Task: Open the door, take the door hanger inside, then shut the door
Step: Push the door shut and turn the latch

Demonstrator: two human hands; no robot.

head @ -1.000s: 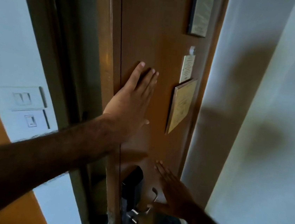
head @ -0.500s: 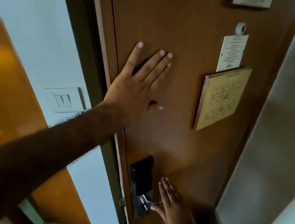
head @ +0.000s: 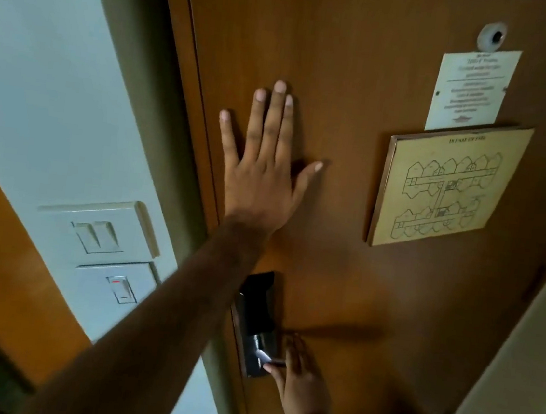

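On the far left I see the wall switches [head: 105,237], then the dark door frame [head: 158,125]. My left hand [head: 261,175] lies flat on the wooden door [head: 366,64], its grip spread wide, palm pressed just right of the door's edge. Below it sits the black lock plate [head: 257,320], and my right hand [head: 299,380] is low beside it, fingers [head: 271,370] loosely open and touching the metal lever there, pinching nothing that I can make out. Further right hang a paper notice [head: 470,89], a floor plan plaque [head: 444,185] and the peephole [head: 491,41]. The door hanger is nowhere in view, so I cannot say where it is. I judge this to be the closing step. The risk I see: if the lever is not let back fully the latch may fail to catch, and my left little finger lies close to the frame gap, where a pinch could happen
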